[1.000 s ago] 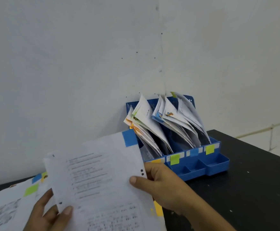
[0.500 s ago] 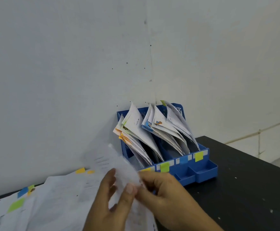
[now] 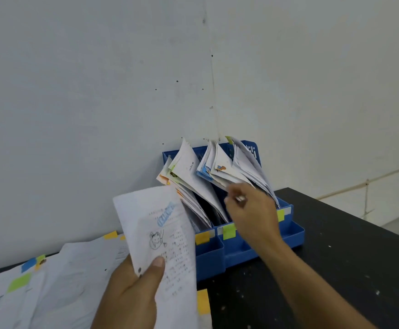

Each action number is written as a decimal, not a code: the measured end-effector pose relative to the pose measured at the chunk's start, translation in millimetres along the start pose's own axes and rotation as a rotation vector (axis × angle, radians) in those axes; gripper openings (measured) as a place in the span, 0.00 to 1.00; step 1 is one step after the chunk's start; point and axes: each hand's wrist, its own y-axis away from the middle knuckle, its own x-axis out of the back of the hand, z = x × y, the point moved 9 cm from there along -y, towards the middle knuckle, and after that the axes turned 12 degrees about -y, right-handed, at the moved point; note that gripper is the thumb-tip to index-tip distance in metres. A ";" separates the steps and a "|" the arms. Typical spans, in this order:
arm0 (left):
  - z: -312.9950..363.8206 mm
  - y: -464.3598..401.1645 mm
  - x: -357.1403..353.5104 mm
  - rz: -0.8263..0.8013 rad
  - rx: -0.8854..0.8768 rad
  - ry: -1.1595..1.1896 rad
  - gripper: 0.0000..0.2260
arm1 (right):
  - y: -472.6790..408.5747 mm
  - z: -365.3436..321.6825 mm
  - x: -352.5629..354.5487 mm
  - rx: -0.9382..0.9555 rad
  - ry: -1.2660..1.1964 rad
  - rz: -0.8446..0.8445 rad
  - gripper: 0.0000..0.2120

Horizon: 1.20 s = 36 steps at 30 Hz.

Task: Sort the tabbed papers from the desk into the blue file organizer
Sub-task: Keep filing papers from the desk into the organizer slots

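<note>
Many papers already stand in the blue file organizer; the left hand grips one sheet, the right hand, fingers unclear, reaches the filed papers; a loose pile waits left of the hands.

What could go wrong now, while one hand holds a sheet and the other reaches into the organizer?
1. The sheet is pinched by the left hand only near its lower edge, so it may bend or slip.
2. The right hand is among leaning papers in the organizer; it might push some into the wrong slot.
3. The tab color on the held sheet looks blurred, so misfiling seems possible.
</note>
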 end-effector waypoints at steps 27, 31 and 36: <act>131.0 -159.1 -123.8 -0.033 -0.285 -0.045 0.18 | -118.3 47.1 42.6 -0.072 0.347 -0.007 0.11; 115.7 -184.9 -153.6 0.038 -0.242 -0.098 0.21 | -121.1 49.7 41.8 -0.082 0.306 0.004 0.03; 87.7 -198.8 -174.8 0.170 -0.127 -0.061 0.22 | -122.0 56.8 38.7 -0.100 0.274 0.013 0.17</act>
